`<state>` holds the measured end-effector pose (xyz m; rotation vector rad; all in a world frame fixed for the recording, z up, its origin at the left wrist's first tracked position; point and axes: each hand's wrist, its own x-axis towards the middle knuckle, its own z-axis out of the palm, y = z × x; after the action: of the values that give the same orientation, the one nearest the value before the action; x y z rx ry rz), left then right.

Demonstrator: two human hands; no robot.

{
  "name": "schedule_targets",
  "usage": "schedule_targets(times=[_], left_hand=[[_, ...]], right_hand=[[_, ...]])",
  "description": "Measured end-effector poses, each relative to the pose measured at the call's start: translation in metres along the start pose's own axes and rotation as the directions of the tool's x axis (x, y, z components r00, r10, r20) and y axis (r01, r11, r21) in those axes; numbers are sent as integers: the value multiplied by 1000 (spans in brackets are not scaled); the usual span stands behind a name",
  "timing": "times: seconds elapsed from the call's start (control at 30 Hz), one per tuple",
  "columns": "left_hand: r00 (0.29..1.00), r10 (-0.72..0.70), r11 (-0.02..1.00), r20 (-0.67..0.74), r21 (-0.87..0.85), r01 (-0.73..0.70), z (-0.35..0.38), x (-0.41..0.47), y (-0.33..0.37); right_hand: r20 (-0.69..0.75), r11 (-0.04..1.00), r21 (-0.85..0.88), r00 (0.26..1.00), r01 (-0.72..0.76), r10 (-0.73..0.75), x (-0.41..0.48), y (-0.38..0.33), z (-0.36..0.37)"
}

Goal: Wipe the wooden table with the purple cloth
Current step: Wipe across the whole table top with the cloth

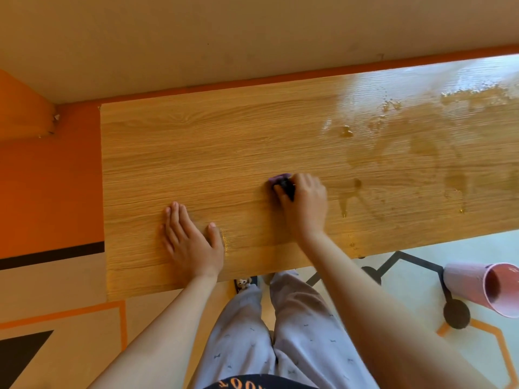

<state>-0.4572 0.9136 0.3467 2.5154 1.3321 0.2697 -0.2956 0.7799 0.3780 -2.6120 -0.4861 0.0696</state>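
The purple cloth (278, 179) lies bunched near the middle of the wooden worktop (196, 153). The right hand (304, 203) has its fingers (307, 179) curled over it, and only a small purple edge shows at the hand's 10 o'clock. The left hand (192, 244) lies flat at 8 o'clock from the cloth, fingers straight, thumb apart, near the front edge. Wet streaks (421, 153) spread from 1 to 3 o'clock of the cloth. Dry wood runs toward 9 o'clock to the left edge. A pink cup (488, 287) lies on its side past the front edge at 4 o'clock.
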Motion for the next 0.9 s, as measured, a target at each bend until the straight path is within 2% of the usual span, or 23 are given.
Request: schedule_targets(times=[0.1, 0.17, 0.27, 0.37, 0.5, 0.57, 0.67, 0.77, 0.9], left_hand=[[1000, 7, 1000, 5, -1, -7, -1, -1, 0], [1000, 6, 1000, 3, 0, -6, 0, 0, 0], [1000, 5, 1000, 8, -5, -5, 0, 0, -1], [1000, 5, 1000, 5, -8, -5, 1, 0, 0], [1000, 7, 1000, 6, -9, -7, 2, 0, -2], [1000, 13, 1000, 7, -13, -13, 2, 0, -2], [1000, 7, 1000, 11, -8, -7, 1, 0, -1], [1000, 7, 1000, 16, -7, -7, 0, -1, -1], [1000, 5, 1000, 23, -10, -5, 2, 0, -2]], right_hand=[[7, 989, -11, 989, 149, -149, -19, -28, 18], [-17, 988, -17, 988, 150, -151, -18, -19, 14], [-71, 1000, 16, 997, -11, 12, -9, 24, -9], [-116, 982, 8, 975, -187, 187, -4, 76, -38], [-126, 952, 16, 944, -305, 305, -12, 92, -46], [-87, 965, 76, 963, -250, 256, -25, 70, -35], [7, 988, 137, 997, -76, 76, -56, 22, -11], [35, 985, 164, 997, 56, -63, -77, -3, -1], [5, 988, 156, 1000, 15, -16, -71, 26, -15]])
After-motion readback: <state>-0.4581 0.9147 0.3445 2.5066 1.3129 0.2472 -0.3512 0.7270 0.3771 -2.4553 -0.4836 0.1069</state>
